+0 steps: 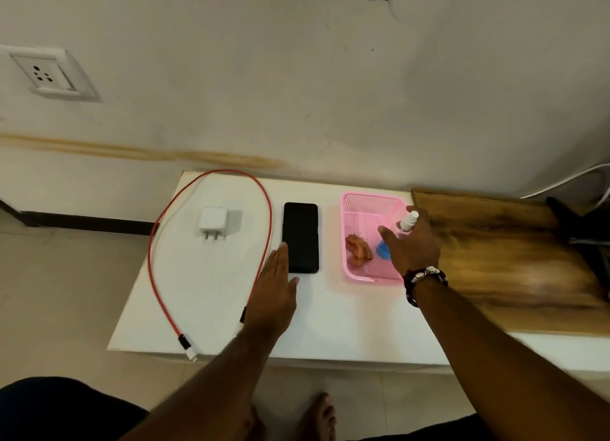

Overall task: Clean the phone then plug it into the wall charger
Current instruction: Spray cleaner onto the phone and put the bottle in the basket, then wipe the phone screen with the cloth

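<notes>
White table (pixel 330 325), phone (pixel 301 237) lengthwise toward wall.

Off-white plaster wall (pixel 297 77), scuffed, with a yellowish-brown stain streak (pixel 148 152) running along its lower part. Dark skirting strip (pixel 82 223) at the wall's foot on the left. Floor (pixel 66 292) of pale beige tiles. Low white table (pixel 330 315) stands against the wall; a wooden board (pixel 495 259) adjoins it on the right. Light is dim, warm and even.
</notes>
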